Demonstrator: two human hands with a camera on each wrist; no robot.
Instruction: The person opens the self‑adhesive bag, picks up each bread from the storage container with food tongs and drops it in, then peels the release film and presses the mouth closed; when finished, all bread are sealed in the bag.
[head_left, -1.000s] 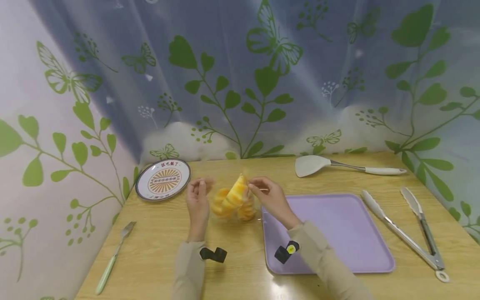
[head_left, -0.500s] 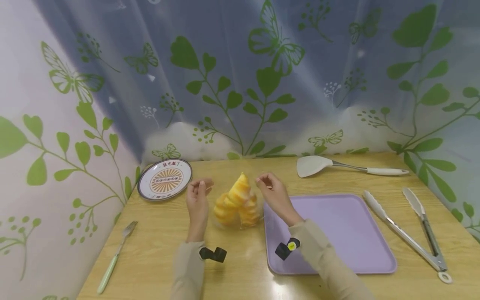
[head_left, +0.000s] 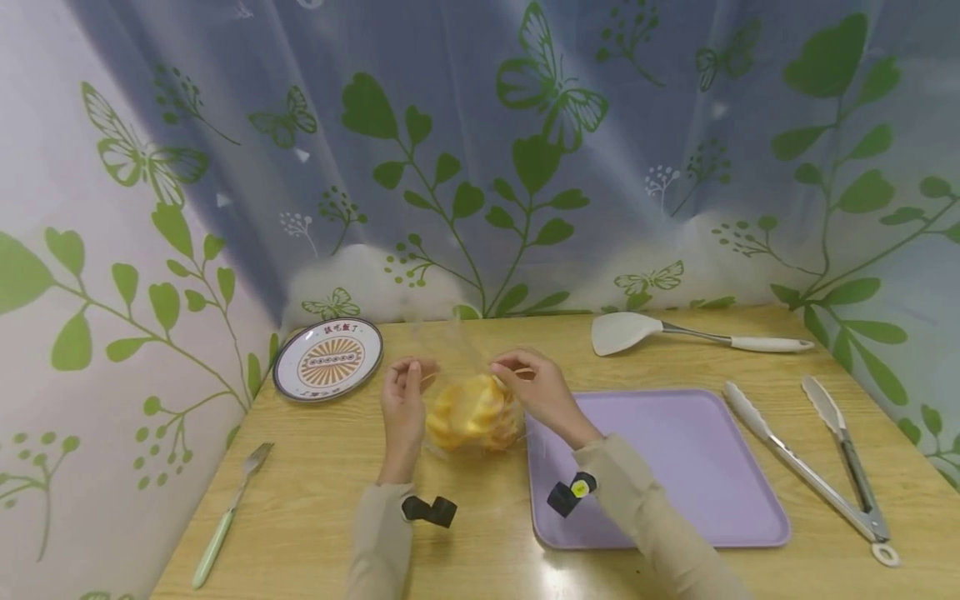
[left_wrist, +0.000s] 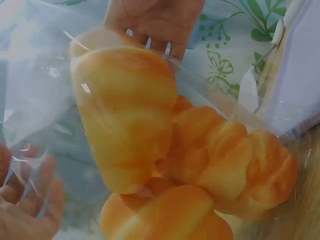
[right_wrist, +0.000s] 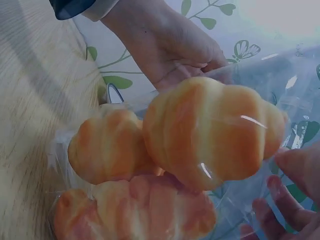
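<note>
A clear plastic bag (left_wrist: 35, 85) holds several golden croissant-like bread rolls, bunched on the wooden table between both hands in the head view. One pale, tapered roll (left_wrist: 125, 120) lies over a knobbly twisted roll (left_wrist: 240, 160) and another rounded roll (left_wrist: 170, 215). At the bag's left side, my left hand (head_left: 405, 398) pinches its film between thumb and fingers. My right hand (head_left: 538, 387) grips the film on the opposite side, just above the rolls. The film's upper part stands up behind them, barely visible. Reflections partly veil the rolls.
Right of the bag lies a purple tray (head_left: 660, 467), with metal tongs (head_left: 810, 467) beyond it. A white spatula (head_left: 630, 333) is at the back. On the left are a patterned plate (head_left: 328, 360) and a green-handled fork (head_left: 231, 512).
The upper roll, upright between the hands half a second ago, now lies lower with the others in the bag. My right hand moved away from the rolls, then back left; the left shifted slightly right.
</note>
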